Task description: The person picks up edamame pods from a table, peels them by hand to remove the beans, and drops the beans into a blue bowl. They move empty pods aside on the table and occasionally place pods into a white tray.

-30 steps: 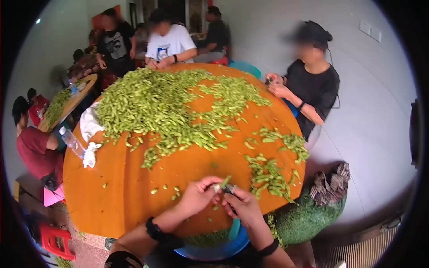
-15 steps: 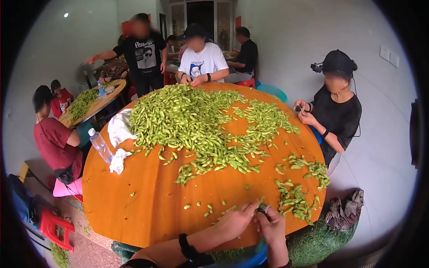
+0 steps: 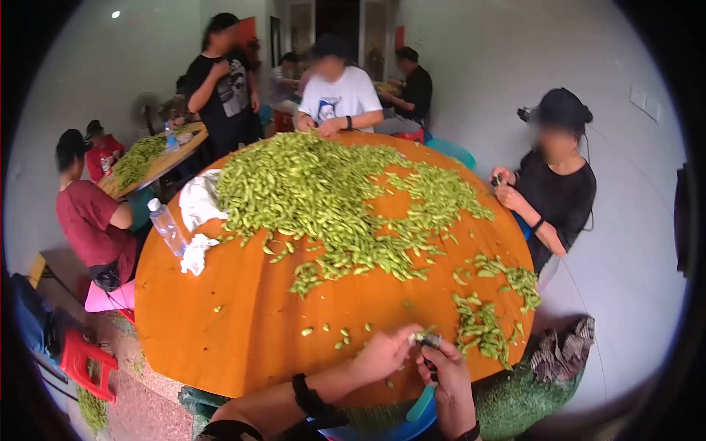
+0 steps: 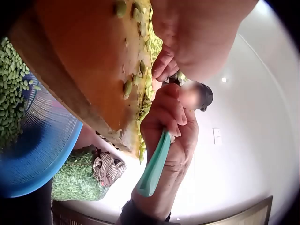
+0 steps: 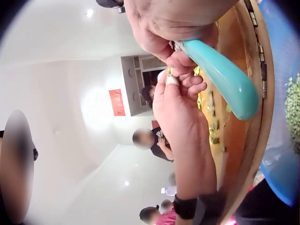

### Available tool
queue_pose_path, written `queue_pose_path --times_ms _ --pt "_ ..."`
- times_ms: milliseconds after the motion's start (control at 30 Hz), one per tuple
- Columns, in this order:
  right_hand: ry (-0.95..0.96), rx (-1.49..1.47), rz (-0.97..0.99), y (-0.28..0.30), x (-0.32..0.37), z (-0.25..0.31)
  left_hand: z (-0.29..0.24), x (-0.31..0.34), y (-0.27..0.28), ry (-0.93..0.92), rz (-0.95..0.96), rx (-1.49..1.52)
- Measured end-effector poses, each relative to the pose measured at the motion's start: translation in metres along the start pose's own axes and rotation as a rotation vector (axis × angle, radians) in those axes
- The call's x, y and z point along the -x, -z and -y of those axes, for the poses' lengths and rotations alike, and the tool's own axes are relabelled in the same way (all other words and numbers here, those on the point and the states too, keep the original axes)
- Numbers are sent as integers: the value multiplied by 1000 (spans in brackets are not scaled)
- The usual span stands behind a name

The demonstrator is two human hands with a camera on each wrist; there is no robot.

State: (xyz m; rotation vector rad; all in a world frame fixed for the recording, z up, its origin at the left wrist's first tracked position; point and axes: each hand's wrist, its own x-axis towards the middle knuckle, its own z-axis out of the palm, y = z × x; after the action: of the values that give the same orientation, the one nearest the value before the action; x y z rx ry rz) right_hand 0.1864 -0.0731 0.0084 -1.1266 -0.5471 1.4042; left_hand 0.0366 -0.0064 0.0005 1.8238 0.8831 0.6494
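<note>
Fingertip to fingertip over green pods at the round desk [image 3: 198, 331].

My left hand [image 3: 384, 356] pinched a small green pod [image 5: 170, 71] between thumb and fingers, above the desk's near edge; my right hand [image 3: 450, 378] curled round a turquoise-handled tool [image 5: 225, 79] beside it. The heaped pods [image 3: 294, 184] lay beyond, the blue basket [image 4: 51, 154] below.

Around you, plain grey-white walls [image 3: 471, 66] carry two white rectangular switch plates [image 3: 644, 101] on the right and a red paper sign [image 5: 117, 102]. Behind the large orange-brown wooden table [image 3: 198, 323], glass-paned frames [image 3: 376, 33] flank a dark doorway [image 3: 337, 18]. To your left, a red plastic stool [image 3: 87, 364] stands on speckled pinkish floor [image 3: 141, 389]; a small bright light [image 3: 115, 14] glows high up.
</note>
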Motion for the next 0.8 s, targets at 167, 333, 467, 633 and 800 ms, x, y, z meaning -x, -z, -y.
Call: queue_pose_path --times_ms 167,333,467,633,800 --pt "264 433 -25 -10 -4 -9 13 -6 -5 -43 -57 159" --pt "223 417 6 -4 3 -14 18 -8 -1 -255 -59 -149" --pt "387 551 -38 7 -1 -25 -10 5 -3 -95 -29 -477" --pt "573 957 -288 59 -16 12 -10 7 34 -314 -221 -786" --pt "708 1138 -358 69 -9 20 -8 9 40 -159 -211 -792"
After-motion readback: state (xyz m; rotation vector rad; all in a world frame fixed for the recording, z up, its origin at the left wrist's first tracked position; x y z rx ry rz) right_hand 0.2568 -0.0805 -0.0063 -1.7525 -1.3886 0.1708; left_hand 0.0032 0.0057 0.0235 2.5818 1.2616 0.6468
